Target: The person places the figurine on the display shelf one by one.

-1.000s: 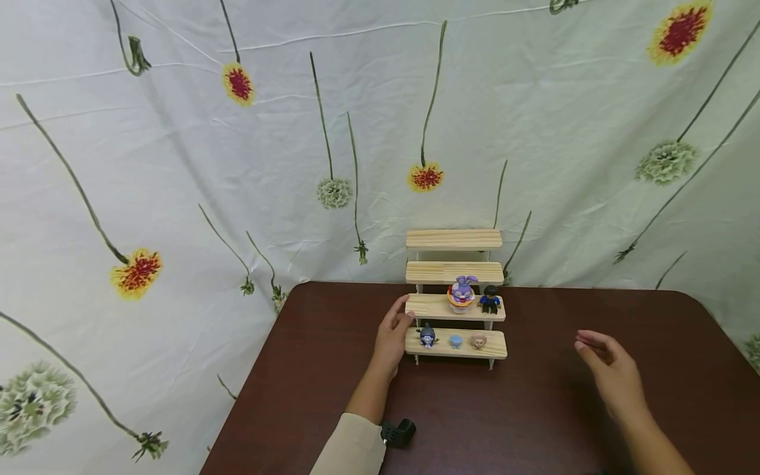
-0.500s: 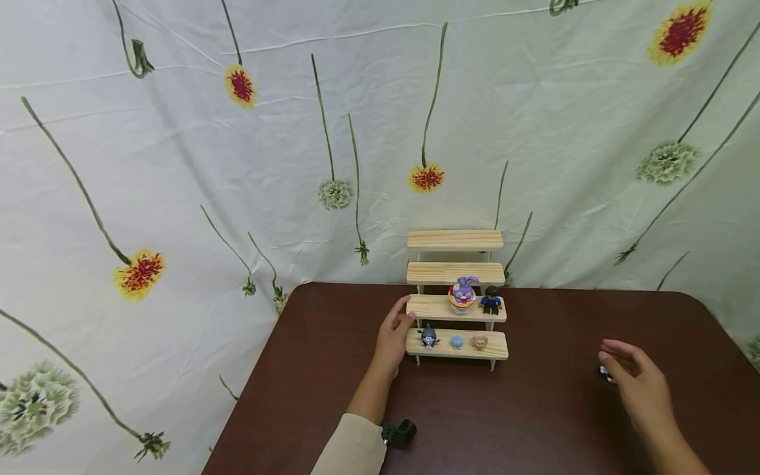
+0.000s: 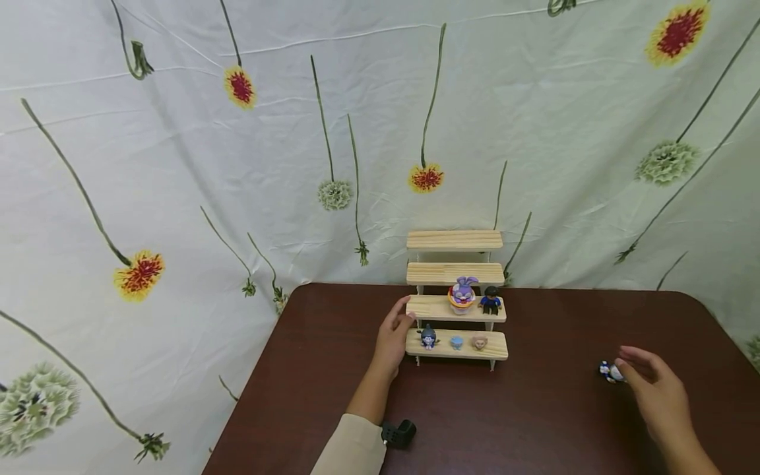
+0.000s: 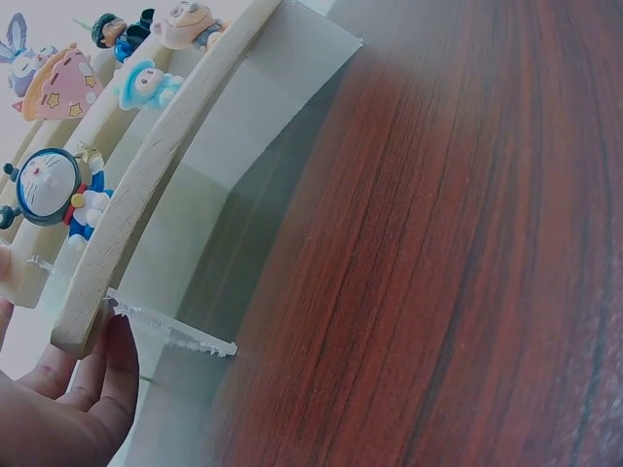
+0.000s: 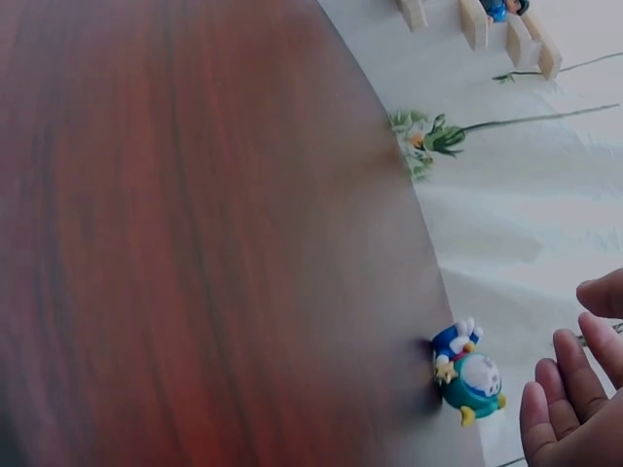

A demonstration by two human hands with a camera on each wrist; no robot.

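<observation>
A tiered wooden display stand stands near the table's back edge. My left hand grips its left end, with fingers curled at the end of the lowest plank in the left wrist view. That plank bears a dark-blue-hooded figurine, a light-blue figurine and a pinkish figurine. One tier up are a purple rabbit-eared figurine and a black-haired toy figure. To the right, a blue-and-white figurine with a teal hood lies on the table. My right hand, fingers relaxed, is beside it, holding nothing.
The dark reddish-brown wooden table has rounded back corners. Behind it hangs a white cloth printed with flowers. A black band-like device is at my left wrist.
My right hand has moved right and a little towards me. The blue-and-white figurine, first hidden at that hand, has come into view on the table. My left hand stays at the stand.
</observation>
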